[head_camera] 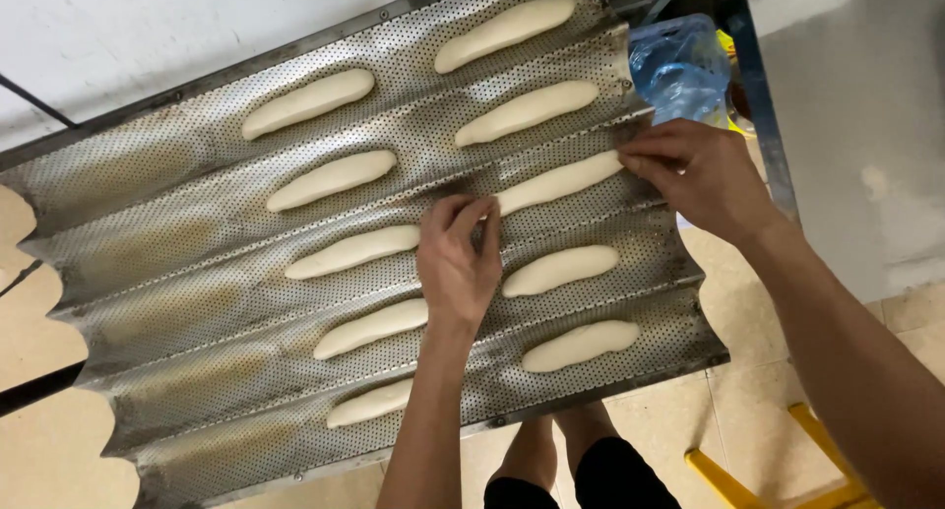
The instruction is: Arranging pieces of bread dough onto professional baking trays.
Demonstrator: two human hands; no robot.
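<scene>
Pinching both ends of one dough piece point(559, 182) near the tray point(197, 145) right edge: my left hand point(456, 263) and right hand point(701, 174) fingertips closed on it.

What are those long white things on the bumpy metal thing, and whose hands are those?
This picture comes from a camera worn on a person's head, looking straight down, so the hands you see are that person's own. The bumpy metal thing is a baking tray shaped like waves and full of tiny holes. In its grooves lie long pieces of raw bread dough, ten in all, in two columns; the left part of the tray has none. The left hand and the right hand are each pinching one end of the same dough piece, the third one down in the right column. Past the tray's far right corner sits a crumpled blue plastic bag. Lower down you can see the person's knees, a tan tiled floor, and part of something yellow, which I cannot make out.
</scene>
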